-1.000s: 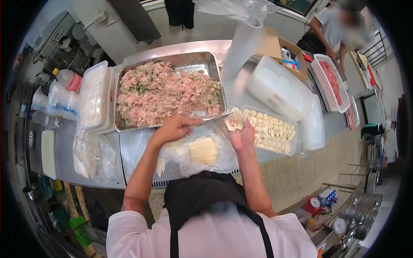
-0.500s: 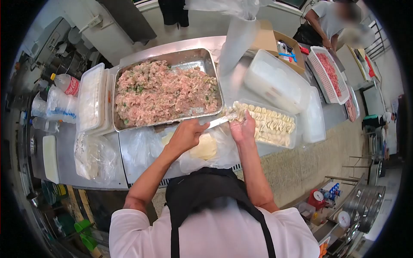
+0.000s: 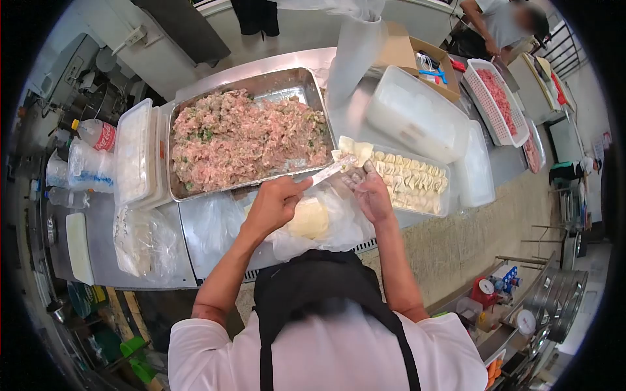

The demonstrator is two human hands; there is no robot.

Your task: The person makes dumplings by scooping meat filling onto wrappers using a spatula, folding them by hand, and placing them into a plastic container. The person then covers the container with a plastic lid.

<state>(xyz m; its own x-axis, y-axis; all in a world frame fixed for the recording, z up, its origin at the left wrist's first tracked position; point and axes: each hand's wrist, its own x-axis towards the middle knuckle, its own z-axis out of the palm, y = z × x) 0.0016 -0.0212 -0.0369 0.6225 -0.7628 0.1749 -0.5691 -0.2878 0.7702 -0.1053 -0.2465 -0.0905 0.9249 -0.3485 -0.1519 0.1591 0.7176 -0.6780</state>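
My left hand (image 3: 279, 203) is closed round a flat, light-coloured spatula (image 3: 325, 173). Its far end, smeared with meat filling, rests against a square dumpling wrapper (image 3: 354, 150). My right hand (image 3: 372, 194) supports that wrapper with its fingers, close to a tray of folded dumplings (image 3: 411, 184) standing in rows. Between my forearms a stack of pale wrappers (image 3: 309, 218) lies on plastic sheeting. A large metal pan (image 3: 171, 153) of minced meat with green bits (image 3: 244, 140) is beyond my left hand.
Translucent plastic boxes (image 3: 417, 112) stand at the right, near an open cardboard box (image 3: 433, 49). A white basket of pink meat (image 3: 497, 98) is farther right, beside another person (image 3: 502, 26). Stacked containers (image 3: 135, 153), bottles (image 3: 96, 132) and a bagged bundle (image 3: 143, 244) occupy the left.
The wrapper now shows spread out on my right fingers, farther from me, where before it was mostly hidden. The spatula tip has risen with it. My left hand has shifted slightly left.
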